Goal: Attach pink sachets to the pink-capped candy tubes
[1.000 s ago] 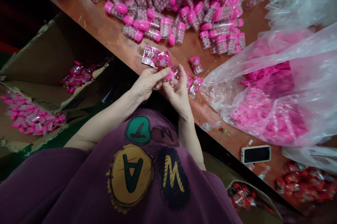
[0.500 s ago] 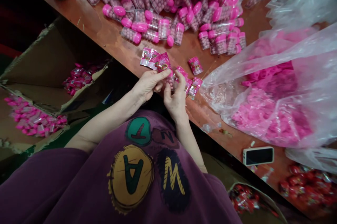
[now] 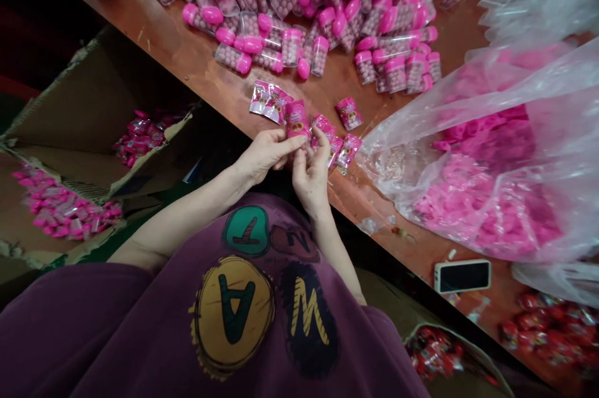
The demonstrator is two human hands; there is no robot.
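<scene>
Sachet (image 3: 296,116), glossy and roughly rectangular, touches left hand (image 3: 267,151).

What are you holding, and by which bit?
A pink packet, by its lower end, in the left hand; whether the right hand grips it too is hidden.

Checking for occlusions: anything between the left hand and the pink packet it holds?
Nothing visible: the left hand grips the pink packet directly, at its near end. The right hand is close beside it; loose packets lie past that hand, not in between.
</scene>
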